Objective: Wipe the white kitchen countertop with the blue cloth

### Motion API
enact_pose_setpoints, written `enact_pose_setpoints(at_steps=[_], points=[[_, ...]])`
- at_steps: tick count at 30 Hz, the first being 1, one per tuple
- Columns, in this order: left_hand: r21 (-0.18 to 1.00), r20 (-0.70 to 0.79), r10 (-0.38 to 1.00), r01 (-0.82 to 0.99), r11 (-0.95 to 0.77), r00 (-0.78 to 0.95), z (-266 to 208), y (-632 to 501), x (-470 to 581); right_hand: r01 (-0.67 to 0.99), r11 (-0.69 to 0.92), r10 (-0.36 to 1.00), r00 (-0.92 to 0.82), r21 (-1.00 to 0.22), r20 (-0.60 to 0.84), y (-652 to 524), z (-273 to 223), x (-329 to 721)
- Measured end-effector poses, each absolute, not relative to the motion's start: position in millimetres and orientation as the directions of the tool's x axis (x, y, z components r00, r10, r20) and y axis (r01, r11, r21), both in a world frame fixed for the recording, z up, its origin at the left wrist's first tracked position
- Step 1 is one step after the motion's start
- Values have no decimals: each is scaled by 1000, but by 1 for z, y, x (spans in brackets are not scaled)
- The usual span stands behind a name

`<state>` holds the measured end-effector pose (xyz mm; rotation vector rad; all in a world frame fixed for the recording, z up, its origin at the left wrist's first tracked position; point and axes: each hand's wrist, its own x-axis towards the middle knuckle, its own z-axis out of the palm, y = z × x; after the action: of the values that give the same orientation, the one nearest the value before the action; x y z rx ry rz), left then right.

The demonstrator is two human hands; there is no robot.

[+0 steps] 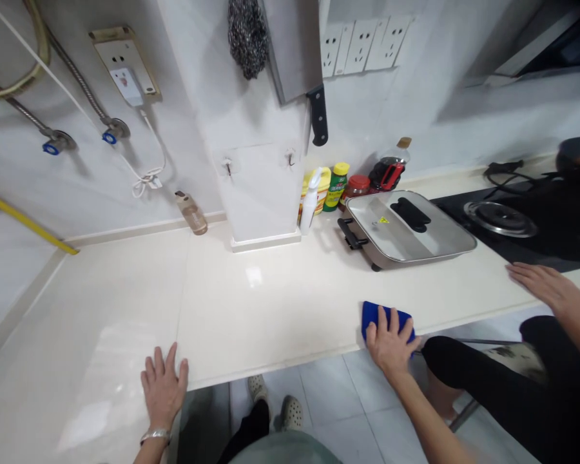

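My right hand (389, 341) presses a folded blue cloth (371, 314) onto the white countertop (270, 303), close to its front edge. Its fingers are spread over the cloth, hiding part of it. Farther left, my left hand (163, 386) rests open and flat on the counter near the inner corner, with nothing in it. Beyond the cloth stands a rectangular electric pan (391, 261) with a lid (444, 235) on it and a black side handle.
Bottles and jars, among them a white spray bottle (310, 205), line the wall. A brown bottle (192, 214) stands left of the pillar. A cleaver (294, 51) hangs above. Another person's hand (544, 283) rests on the counter edge beside the black stove (551, 225).
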<state>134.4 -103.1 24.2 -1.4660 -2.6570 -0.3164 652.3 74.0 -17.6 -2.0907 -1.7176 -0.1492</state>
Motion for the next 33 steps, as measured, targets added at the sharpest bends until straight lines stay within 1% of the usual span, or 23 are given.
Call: enact_pose_setpoints(at_steps=[4,8,10,12,14,16,18,20,23,26,30,33], points=[[132,179,830,849,512,-529,26,-103,135,967,35,920,67,-252,387,43,-12,571],[151,154,826,839,523,-543,29,-103,137,903,209,920,-51,-376,389,15,-6,482],[159,148,820,831,532,-553,29,-103,137,866,270,930,-121,-421,348,3,-4,446],[164,140,815,825,541,-563,30,-102,137,832,343,931,-239,-436,275,-5,-2,421],[171,123,815,821,545,-567,29,-102,136,808,399,917,-343,-433,205,-10,0,409],[180,107,817,819,545,-567,29,-102,134,786,449,893,-414,-425,178,-12,2,413],[188,98,817,817,545,-568,28,-101,132,755,503,863,-463,-421,201,-12,3,428],[191,97,814,813,550,-573,28,-101,132,740,531,847,-473,-413,242,-9,2,453],[190,96,810,810,555,-578,29,-102,134,778,498,865,-410,-384,291,1,-4,505],[186,101,813,814,550,-573,29,-104,136,844,436,888,-347,-311,302,22,-15,568],[191,114,804,807,558,-583,25,-106,134,938,265,931,-188,-223,313,58,-28,648],[186,155,807,819,543,-570,18,-109,131,969,106,957,-39,-221,289,78,-29,675]])
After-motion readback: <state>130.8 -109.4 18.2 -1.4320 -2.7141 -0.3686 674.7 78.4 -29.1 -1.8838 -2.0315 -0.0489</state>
